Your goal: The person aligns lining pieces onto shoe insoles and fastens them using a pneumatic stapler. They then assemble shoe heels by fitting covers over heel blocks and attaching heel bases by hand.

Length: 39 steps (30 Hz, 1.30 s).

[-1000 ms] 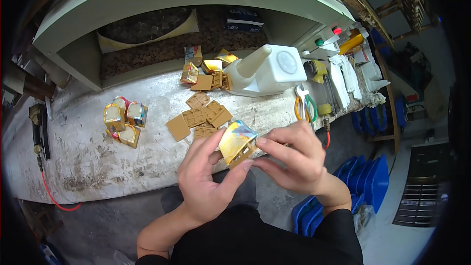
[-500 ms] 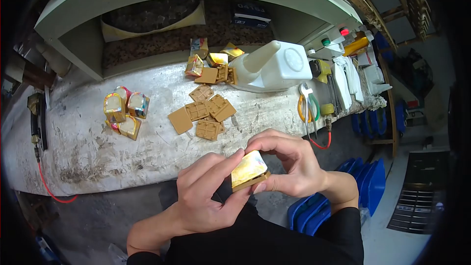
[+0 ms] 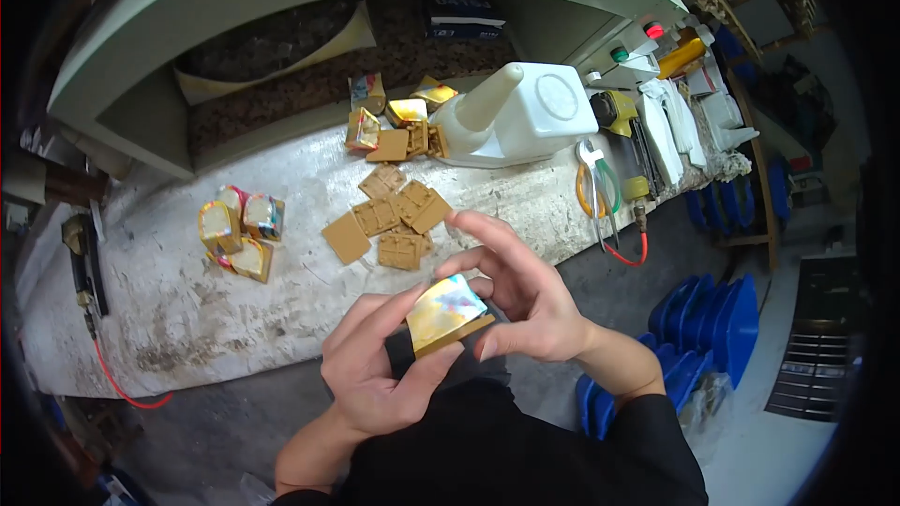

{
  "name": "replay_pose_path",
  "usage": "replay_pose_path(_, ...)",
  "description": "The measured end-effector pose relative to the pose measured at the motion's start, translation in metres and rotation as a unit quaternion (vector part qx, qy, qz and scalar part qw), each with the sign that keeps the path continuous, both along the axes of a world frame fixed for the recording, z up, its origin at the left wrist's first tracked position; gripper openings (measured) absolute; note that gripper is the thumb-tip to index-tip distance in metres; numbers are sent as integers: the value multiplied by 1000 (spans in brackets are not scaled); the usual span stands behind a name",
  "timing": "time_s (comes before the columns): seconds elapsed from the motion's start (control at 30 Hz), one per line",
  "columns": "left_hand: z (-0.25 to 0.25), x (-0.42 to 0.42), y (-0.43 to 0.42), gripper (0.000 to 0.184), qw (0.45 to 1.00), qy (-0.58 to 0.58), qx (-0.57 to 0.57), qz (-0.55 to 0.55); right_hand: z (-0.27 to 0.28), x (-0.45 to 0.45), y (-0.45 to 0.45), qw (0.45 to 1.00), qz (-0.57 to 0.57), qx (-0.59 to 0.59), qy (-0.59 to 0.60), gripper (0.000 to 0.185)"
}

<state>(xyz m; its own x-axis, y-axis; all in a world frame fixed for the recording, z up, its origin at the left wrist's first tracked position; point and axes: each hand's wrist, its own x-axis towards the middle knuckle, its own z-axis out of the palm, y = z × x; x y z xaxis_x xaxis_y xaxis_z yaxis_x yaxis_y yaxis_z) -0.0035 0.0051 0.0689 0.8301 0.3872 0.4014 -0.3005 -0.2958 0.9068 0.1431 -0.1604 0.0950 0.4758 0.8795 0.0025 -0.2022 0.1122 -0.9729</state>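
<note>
A small block with a shiny yellow and blue patterned top and a tan base (image 3: 448,312) is pinched between the thumb and fingers of my left hand (image 3: 375,365). My right hand (image 3: 525,300) is beside its right end, thumb and fingers spread around that side; its fingertips look apart from the block. Beyond the hands lies a loose pile of tan square plates (image 3: 377,215). Several similar patterned blocks (image 3: 220,228) stand grouped on the left of the table (image 3: 309,319). More blocks and tan pieces (image 3: 364,129) sit near the shelf.
A white plastic bottle (image 3: 548,117) lies behind the plates. Pliers with orange and green handles (image 3: 591,189) are to its right, near an air tool (image 3: 614,112) with a red hose. Another tool (image 3: 80,253) lies at the far left. Blue bins (image 3: 708,328) stand on the floor.
My right hand has opened and come off the block, its fingers now spread. My left hand still holds the block, which has turned and moved slightly left and up since half a second ago.
</note>
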Motion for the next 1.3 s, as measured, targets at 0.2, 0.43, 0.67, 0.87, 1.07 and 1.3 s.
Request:
replay_pose_path(0.2, -6, 8, -31, 69, 939, -48, -338, 38, -23, -43, 18, 970, -86, 97, 207, 73)
replay_pose_path(0.43, 31, -12, 19, 66, 997, 9, -73, -14, 10, -18, 15, 976, -37, 43, -211, 66)
replay_pose_path(0.67, 26, -33, 24, 72, 994, 74, 74, -2, 10, -37, 26, 945, -117, 72, -295, 55)
replay_pose_path(0.87, 11, -38, 7, 89, 994, 96, 23, 51, -3, -45, 21, 952, -117, 85, -270, 53)
replay_pose_path(1.07, -9, -39, 16, 78, 997, 64, -11, 28, -12, -38, 17, 972, -65, 38, -224, 53)
replay_pose_path(1.3, -26, -24, 24, 61, 911, 88, -393, -88, -42, -35, 19, 952, 24, -85, 293, 47)
